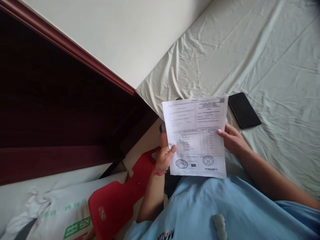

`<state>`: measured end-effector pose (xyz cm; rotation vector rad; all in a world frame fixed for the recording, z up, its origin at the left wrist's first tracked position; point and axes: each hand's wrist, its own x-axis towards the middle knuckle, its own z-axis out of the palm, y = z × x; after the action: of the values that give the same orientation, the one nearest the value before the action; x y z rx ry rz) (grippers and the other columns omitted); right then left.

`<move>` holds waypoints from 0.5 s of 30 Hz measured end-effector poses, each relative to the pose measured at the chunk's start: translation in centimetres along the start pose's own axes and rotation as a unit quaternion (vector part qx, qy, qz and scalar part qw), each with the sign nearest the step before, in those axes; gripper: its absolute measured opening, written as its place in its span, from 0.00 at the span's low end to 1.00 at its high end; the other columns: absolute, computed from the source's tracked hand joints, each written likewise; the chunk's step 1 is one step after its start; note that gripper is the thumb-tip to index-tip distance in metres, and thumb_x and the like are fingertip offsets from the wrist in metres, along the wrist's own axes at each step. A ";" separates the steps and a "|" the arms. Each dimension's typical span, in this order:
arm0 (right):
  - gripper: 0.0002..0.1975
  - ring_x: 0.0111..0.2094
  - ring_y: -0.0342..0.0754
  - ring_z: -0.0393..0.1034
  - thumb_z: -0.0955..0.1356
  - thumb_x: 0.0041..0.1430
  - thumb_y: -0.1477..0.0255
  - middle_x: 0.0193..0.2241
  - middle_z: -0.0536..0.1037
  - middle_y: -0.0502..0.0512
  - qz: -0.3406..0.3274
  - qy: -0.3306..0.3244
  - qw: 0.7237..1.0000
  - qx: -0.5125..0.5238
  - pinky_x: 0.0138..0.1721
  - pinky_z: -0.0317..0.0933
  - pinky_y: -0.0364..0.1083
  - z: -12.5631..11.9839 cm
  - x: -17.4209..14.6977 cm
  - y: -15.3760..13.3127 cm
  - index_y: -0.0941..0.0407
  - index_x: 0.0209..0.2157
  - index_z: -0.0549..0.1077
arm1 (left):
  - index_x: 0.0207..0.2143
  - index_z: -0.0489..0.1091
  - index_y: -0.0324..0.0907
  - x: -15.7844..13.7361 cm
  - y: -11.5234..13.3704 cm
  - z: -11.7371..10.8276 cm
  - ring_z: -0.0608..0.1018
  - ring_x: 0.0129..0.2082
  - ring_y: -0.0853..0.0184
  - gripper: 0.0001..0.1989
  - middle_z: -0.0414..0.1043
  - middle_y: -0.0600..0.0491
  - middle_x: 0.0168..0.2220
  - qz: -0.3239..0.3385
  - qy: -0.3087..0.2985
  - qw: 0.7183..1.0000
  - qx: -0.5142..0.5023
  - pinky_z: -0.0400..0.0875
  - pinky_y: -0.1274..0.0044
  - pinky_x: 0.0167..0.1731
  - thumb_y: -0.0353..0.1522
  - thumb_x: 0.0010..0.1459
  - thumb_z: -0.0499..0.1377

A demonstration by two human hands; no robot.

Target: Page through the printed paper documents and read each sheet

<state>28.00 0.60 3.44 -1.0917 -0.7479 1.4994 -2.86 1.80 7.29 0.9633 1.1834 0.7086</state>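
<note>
A white printed form (187, 140) with boxes, lines of text and two oval stamps is held up in front of my blue shirt. My left hand (165, 158) grips its lower left edge, thumb on the front and fingers behind the sheet. On the right edge my right hand (232, 138) pinches it the same way, thumb on top. The fingers behind the paper are partly hidden. A red band circles my left wrist. Just right of the form, a black smartphone (244, 110) lies face up on the pale bedsheet.
A wrinkled pale bedsheet (280, 66) covers the surface ahead and to the right. A dark red-brown wooden frame (100, 71) borders the left, against a white wall (120, 33). Below left are a red plastic chair (112, 203) and a white sack (67, 196) with green print.
</note>
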 end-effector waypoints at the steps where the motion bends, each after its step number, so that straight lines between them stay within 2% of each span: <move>1: 0.29 0.51 0.63 0.83 0.80 0.55 0.48 0.52 0.86 0.60 0.053 -0.019 0.998 0.029 0.53 0.78 0.62 -0.1 -0.1 -0.2 0.49 0.53 0.81 | 0.51 0.84 0.41 0.4 -0.5 0.3 0.85 0.57 0.48 0.32 0.88 0.43 0.47 -0.003 -0.017 1.000 -0.001 0.78 0.59 0.62 0.56 0.59 0.70; 3: 0.27 0.45 0.63 0.85 0.83 0.51 0.50 0.46 0.88 0.60 0.125 -0.026 0.990 0.053 0.49 0.80 0.62 -0.2 -0.4 -0.5 0.50 0.46 0.83 | 0.51 0.85 0.40 1.3 -1.1 0.8 0.82 0.61 0.48 0.32 0.87 0.42 0.51 0.004 -0.036 0.999 0.012 0.72 0.58 0.69 0.56 0.57 0.72; 4: 0.26 0.43 0.62 0.85 0.84 0.49 0.51 0.45 0.88 0.60 0.137 -0.015 0.989 0.055 0.48 0.80 0.61 -0.3 -0.5 -0.5 0.50 0.45 0.84 | 0.50 0.85 0.40 1.7 -1.3 0.9 0.82 0.62 0.48 0.32 0.86 0.42 0.53 0.009 -0.039 0.999 0.012 0.70 0.58 0.70 0.56 0.56 0.72; 9: 0.26 0.40 0.60 0.85 0.85 0.46 0.54 0.43 0.89 0.58 0.140 0.017 0.989 0.044 0.46 0.81 0.60 -0.4 -0.3 -0.4 0.50 0.44 0.86 | 0.50 0.84 0.40 3.6 0.5 1.2 0.81 0.64 0.45 0.30 0.87 0.41 0.51 0.027 -0.024 0.997 -0.074 0.74 0.59 0.67 0.52 0.54 0.76; 12: 0.25 0.39 0.59 0.85 0.85 0.46 0.53 0.41 0.89 0.58 0.158 -0.007 0.987 0.019 0.46 0.81 0.59 -0.1 -0.3 -0.3 0.51 0.43 0.86 | 0.45 0.86 0.41 4.8 2.1 1.7 0.80 0.65 0.44 0.28 0.88 0.43 0.49 0.038 0.014 0.993 -0.108 0.76 0.61 0.65 0.51 0.50 0.78; 15: 0.27 0.40 0.60 0.85 0.83 0.49 0.49 0.40 0.88 0.60 0.174 -0.047 0.983 -0.025 0.45 0.81 0.60 0.1 -0.3 -0.1 0.53 0.42 0.85 | 0.41 0.86 0.40 6.0 3.0 2.6 0.82 0.62 0.44 0.27 0.88 0.43 0.44 0.019 0.038 0.992 -0.121 0.76 0.61 0.64 0.50 0.47 0.79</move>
<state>27.93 0.32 3.61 -1.2427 -0.6857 1.8452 1.23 7.64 7.61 0.7623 1.1179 0.9033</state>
